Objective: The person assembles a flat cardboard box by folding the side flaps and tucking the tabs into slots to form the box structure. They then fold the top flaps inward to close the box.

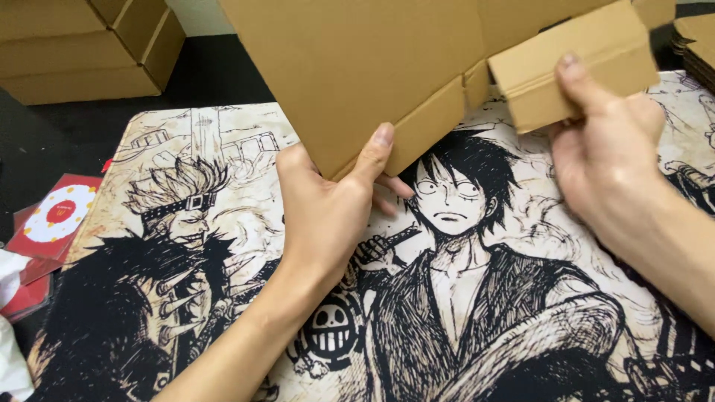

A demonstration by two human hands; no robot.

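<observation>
Head view showed red cards [52, 223] at the table's left edge, beside an illustrated mat [246, 149]. Above the mat's far edge, the left hand [328, 208] pinched a flat cardboard box [357, 67] while the right hand [607, 152] gripped its folded flap [573, 59].

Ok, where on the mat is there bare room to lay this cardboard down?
The illustrated desk mat lies bare between the left hand and the red printed cards, and between both forearms. It is crowded above: the flat brown cardboard box blank and the right hand cover the far edge.
</observation>
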